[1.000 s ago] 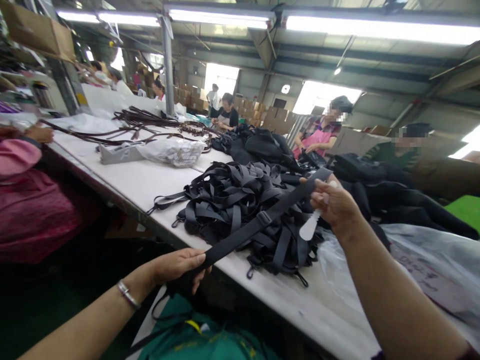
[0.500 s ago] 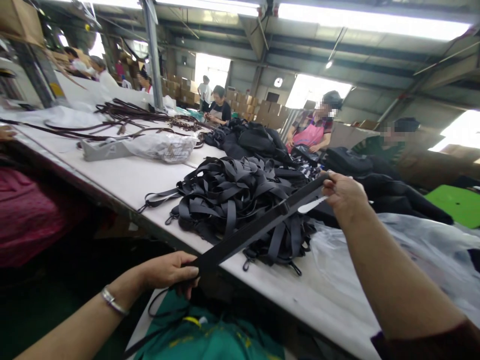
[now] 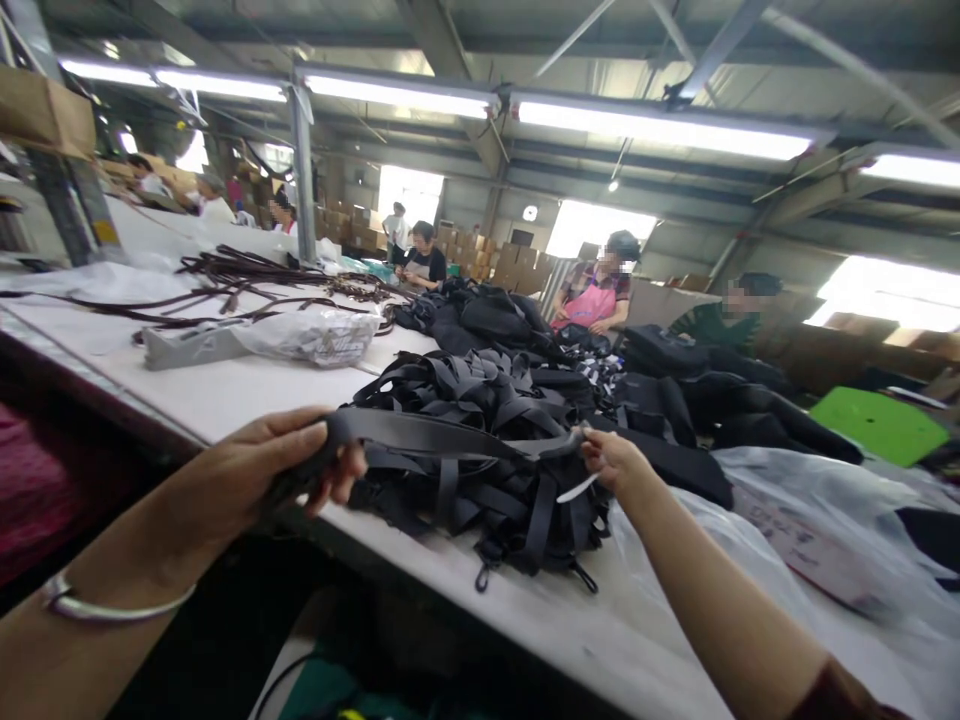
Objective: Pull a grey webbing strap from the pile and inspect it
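Note:
A black webbing strap stretches between both hands, in front of a heap of similar black straps on the white table. My left hand, with a silver bangle on the wrist, is closed around the strap's left part. The fingers of my right hand pinch its other end. A thin white piece sticks out below the right fingers; what it is I cannot tell. Black hooks hang out at the heap's near edge.
Clear plastic bags lie at the right, a plastic-wrapped bundle at the left. Dark brown straps and black bags are farther back. A green panel is at the right. Co-workers, one in a pink apron, are across the table.
My left hand has risen from below the table edge, and the strap has gone from a taut diagonal to nearly level and slightly slack. The view has tilted upward.

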Available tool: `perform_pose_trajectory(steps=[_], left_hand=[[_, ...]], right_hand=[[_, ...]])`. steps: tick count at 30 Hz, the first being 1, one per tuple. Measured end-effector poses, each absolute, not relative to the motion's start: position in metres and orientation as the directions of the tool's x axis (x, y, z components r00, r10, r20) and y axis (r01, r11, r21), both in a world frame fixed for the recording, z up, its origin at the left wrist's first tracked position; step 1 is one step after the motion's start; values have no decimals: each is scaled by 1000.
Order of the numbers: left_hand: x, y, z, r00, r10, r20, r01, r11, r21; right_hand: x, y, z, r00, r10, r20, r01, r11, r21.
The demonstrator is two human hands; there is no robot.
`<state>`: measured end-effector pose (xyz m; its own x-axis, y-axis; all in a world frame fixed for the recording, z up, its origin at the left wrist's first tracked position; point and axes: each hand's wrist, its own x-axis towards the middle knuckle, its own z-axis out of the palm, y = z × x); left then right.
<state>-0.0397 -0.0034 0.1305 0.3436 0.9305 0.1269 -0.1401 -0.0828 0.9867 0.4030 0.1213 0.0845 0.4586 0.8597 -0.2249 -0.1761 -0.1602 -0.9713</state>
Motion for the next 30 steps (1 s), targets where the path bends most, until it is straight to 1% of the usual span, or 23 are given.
perform_pose_trajectory(steps=[2,4,7,10,12,14,16,18,19,21,25,26,30], left_hand=[[-25,5,167,247,941,229,-220,-176,960],[-6,13,196,212,934,287,-272,-226,935],[25,21,225,235,916,325,-290,-253,923],[50,25,239,246,905,347,-282,-275,919],[61,26,242,243,902,356,-280,-286,916],[68,26,241,254,898,358,-283,-285,916],[72,26,237,275,896,348,-284,-270,920],[76,26,232,284,899,334,-280,-256,925],[78,26,230,288,900,328,-276,-250,928],[82,25,226,299,898,324,-271,-245,931],[85,18,224,311,898,310,-266,-231,936],[85,16,224,305,901,309,-266,-231,936],[77,14,220,290,904,314,-255,-243,936]], right_hand=[[390,114,71,383,890,-249,-96,-230,-969],[375,106,62,303,928,-215,6,-227,-974],[350,93,62,179,981,-81,118,-103,-988],[326,74,75,29,998,48,156,42,-987],[310,58,88,-109,983,151,162,167,-973],[295,43,99,-262,932,248,124,288,-950],[281,30,106,-402,870,287,56,336,-940],[266,23,108,-498,815,295,13,348,-938],[259,22,106,-521,800,298,10,354,-935],[246,24,99,-508,806,304,42,376,-926],[234,37,77,-401,873,278,236,392,-889],[234,41,71,-385,883,269,260,383,-886],[244,56,56,-319,924,209,217,286,-933]])
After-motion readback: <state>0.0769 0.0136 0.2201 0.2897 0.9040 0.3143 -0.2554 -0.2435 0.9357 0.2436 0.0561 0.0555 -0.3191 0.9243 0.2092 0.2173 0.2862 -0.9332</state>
